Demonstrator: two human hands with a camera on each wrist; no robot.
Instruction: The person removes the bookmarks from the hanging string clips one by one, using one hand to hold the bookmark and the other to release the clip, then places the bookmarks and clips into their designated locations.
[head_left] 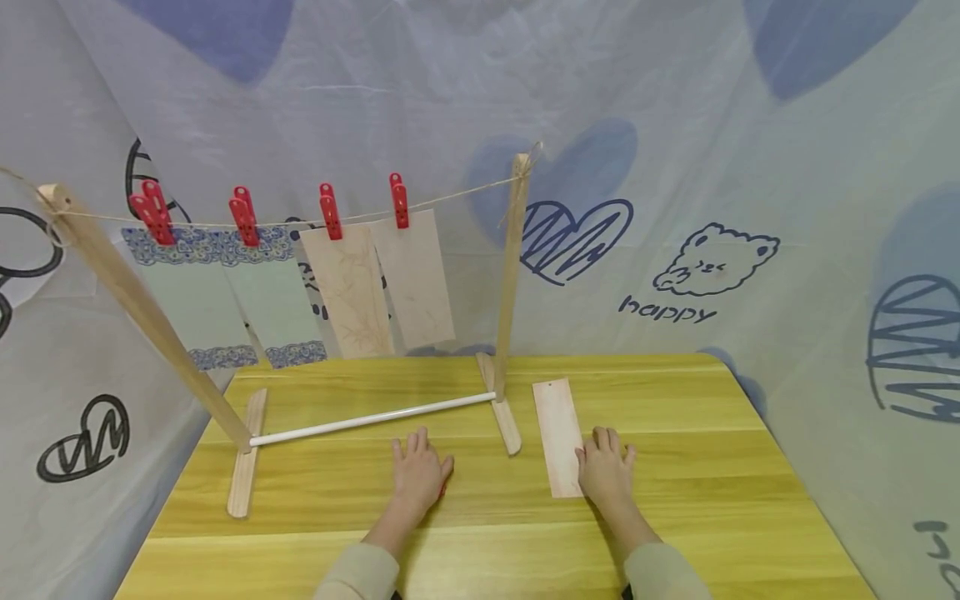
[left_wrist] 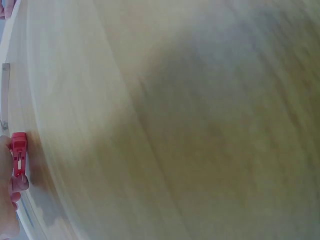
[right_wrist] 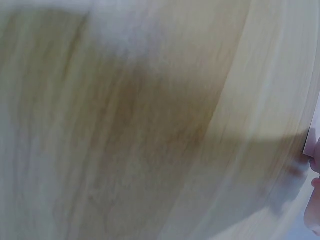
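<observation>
In the head view my left hand [head_left: 420, 477] is low over the table, left of the rack's right foot. Its thumb and fingers pinch a red clothespin [left_wrist: 19, 152], seen at the edge of the left wrist view and mostly hidden from above. My right hand [head_left: 606, 471] is at the right side of a pale oblong paper card [head_left: 557, 433] with a small hole near its top. The thumb and a finger hold the card's edge near its lower right corner. How far the fingers reach beneath it is hidden.
A wooden rack with a left post [head_left: 150, 317], right post [head_left: 512, 283] and white rod [head_left: 375, 418] stands on the table [head_left: 720, 500]. From its string [head_left: 465, 192], red clothespins [head_left: 400, 202] hold two blue-bordered cards [head_left: 277, 304] and two pale cards [head_left: 415, 283]. A printed curtain [head_left: 697, 150] hangs behind.
</observation>
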